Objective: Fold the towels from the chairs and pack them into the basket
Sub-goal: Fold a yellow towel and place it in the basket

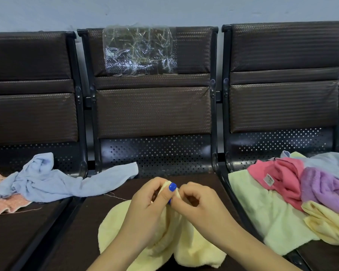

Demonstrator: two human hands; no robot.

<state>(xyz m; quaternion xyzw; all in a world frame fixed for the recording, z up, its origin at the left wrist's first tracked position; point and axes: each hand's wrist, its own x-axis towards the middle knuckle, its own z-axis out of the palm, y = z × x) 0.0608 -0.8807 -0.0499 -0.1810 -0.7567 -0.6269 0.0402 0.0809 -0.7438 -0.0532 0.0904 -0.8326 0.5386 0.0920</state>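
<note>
On the left chair seat (24, 231) your salmon towel (0, 204) runs off the left edge of the view, so you cannot tell how big it is, and a loose thread trails from it that could snag when you lift it. The crumpled blue towel (47, 182) lies partly over it and bridges the gap onto the middle chair seat (110, 188); pull one and you may drag the other to the floor.

In the middle, your left hand (151, 208) and right hand (194, 206) are both curled tight, pinching the top edge of the pale yellow towel (194, 249) close together, nearly touching. The towel hangs bunched below them on the near part of the seat. With the two grips that close, you probably hold one corner rather than two, so the fold may come out skewed unless you slide along the edge. Your fingers hide the corner itself, and the near end of the towel is cut off by the frame.

On the right chair seat (321, 257) the light green towel (262, 208) hangs toward the seat's near edge and could slip off. The pink towel (282, 180), the purple towel (325, 188) and another yellow towel (325, 225) are piled on it, with pale cloth behind; how many lie there is hard to make out.

The basket is nowhere in view.
</note>
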